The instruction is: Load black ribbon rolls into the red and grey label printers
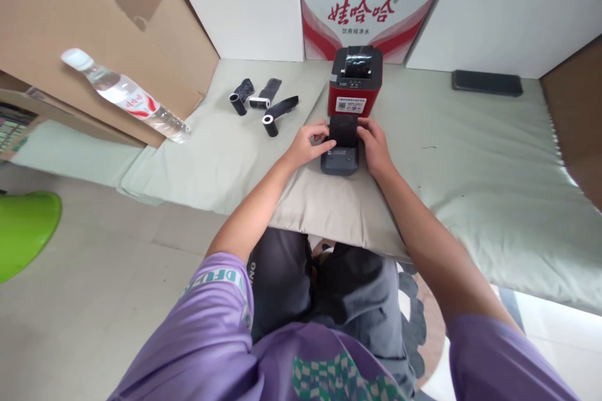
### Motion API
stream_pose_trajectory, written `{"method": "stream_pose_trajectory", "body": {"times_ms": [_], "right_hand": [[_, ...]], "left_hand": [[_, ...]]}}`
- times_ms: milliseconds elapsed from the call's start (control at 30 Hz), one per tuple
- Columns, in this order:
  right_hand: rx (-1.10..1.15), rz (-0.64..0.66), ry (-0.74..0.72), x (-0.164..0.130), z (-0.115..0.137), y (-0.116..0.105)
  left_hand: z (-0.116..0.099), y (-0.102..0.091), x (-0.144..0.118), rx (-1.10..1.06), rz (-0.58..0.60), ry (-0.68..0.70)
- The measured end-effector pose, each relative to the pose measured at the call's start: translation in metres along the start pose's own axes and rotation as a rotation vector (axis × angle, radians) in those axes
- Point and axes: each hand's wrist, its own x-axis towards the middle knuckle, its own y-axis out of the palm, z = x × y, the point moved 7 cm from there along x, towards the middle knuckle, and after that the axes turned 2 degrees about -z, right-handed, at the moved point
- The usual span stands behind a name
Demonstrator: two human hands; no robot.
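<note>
Thing in hand: a dark grey flap (342, 141) hinged open from the front of a red label printer (355, 84), lying flat toward the person on a pale padded mat (470, 163).
Where it lies: at 12 o'clock from the person, dead centre between the two forearms, with the printer body just beyond it at 12.
Long axis: the flap and printer run on the 12-to-6 line, the printer's front facing 6; the black strip on the flap follows the same line.
Left hand (308, 145): at the flap's 9 o'clock edge, fingers curled over its upper corner, thumb laid across the grey face; pinching the flap, not clenched.
Right hand (374, 144): at the flap's 3 o'clock edge, fingers resting on the upper right corner; touching, though whether it truly grips is hard to tell at this size.
Nearer hand: neither; both are in contact, mirrored either side of the axis.
Spare rolls (264, 104): three dark rolls with trailing ribbon, at 10 o'clock of the printer, well apart from the hands, nearer the left.
Water bottle (125, 95): at 9 to 10 o'clock, far left, lying tilted against brown cardboard (70, 25).
Black slab (487, 83): flat on the mat at 2 o'clock, well clear of the right hand.
Behind: a printed white carton (371, 12) at 12, just past the printer.
</note>
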Motion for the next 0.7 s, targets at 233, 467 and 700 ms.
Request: {"method": "stream_pose_trajectory", "body": {"times_ms": [233, 467, 700], "right_hand": [[0.004, 0.052, -0.008, -0.001, 0.004, 0.004], [-0.008, 0.045, -0.014, -0.002, 0.009, 0.006], [0.008, 0.058, -0.02, -0.003, 0.012, 0.008]], "left_hand": [[0.002, -0.002, -0.001, -0.004, -0.008, -0.02], [0.031, -0.013, 0.0, 0.028, -0.083, -0.138], [0.063, -0.001, -0.003, -0.111, 0.046, -0.272]]}}
